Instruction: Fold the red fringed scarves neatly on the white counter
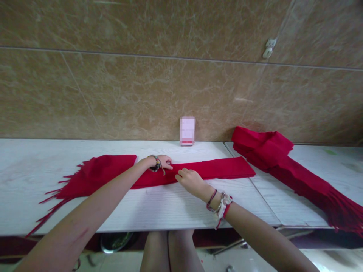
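A red fringed scarf (pixel 224 168) lies in a long folded strip across the white table, with its fringed end spread wider at the left. At the strip's back edge, my left hand (pixel 164 161) has its fingers curled in against the cloth. My right hand (pixel 189 180) bends over the front edge, fingers closed on the fabric a little right of the left hand. The fingertips of both hands are partly hidden, and several bracelets circle each wrist.
A second red scarf (pixel 300 175) lies loosely folded at the right, its fringe by the table's front edge. A blurred pale phone-like object (pixel 187 131) leans on the brown marbled wall (pixel 141 94). A white hook (pixel 269 48) sits on the wall. The white table (pixel 176 209) has a seam at right.
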Demonstrator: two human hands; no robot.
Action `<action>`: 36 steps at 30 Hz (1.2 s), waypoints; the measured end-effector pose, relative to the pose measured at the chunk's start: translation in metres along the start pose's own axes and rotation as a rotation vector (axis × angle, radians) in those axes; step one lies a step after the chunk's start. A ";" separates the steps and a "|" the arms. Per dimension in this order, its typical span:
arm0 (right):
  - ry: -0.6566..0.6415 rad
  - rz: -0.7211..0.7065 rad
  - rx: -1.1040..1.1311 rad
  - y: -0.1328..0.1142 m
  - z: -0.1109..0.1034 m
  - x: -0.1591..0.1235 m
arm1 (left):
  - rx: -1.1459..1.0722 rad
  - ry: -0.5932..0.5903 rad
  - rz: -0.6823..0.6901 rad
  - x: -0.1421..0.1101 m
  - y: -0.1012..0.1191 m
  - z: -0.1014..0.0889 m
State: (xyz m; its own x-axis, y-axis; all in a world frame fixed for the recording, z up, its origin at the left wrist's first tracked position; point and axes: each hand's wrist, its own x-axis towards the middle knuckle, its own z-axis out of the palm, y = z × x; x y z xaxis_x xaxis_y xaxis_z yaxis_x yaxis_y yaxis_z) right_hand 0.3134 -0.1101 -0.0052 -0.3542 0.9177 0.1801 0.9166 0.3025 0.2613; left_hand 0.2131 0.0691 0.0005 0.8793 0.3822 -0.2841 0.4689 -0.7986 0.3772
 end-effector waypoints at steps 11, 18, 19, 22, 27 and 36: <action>0.170 0.061 -0.093 -0.006 0.004 -0.001 | -0.245 -0.038 -0.005 0.021 0.002 0.000; 0.234 0.049 -0.133 0.003 -0.009 -0.013 | -0.469 -0.028 0.012 0.015 0.009 -0.017; 0.248 0.052 -0.129 0.005 -0.013 -0.015 | -0.496 -0.018 0.018 0.014 0.012 -0.020; 0.265 0.092 -0.103 0.013 -0.026 -0.022 | -0.581 0.015 0.053 0.013 0.027 -0.031; 0.294 0.311 0.066 0.032 -0.050 -0.038 | -0.870 0.065 0.115 0.024 0.067 -0.051; 0.635 0.576 0.429 0.094 -0.079 -0.090 | -0.708 0.159 0.225 0.070 0.163 -0.077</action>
State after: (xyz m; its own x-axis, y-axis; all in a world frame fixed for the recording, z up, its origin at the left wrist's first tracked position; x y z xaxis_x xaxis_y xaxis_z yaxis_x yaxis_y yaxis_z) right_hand 0.4164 -0.1851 0.0784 0.2532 0.6824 0.6857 0.9267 0.0324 -0.3744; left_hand 0.3578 0.0013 0.1103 0.9364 0.3502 -0.0234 0.1708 -0.3966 0.9020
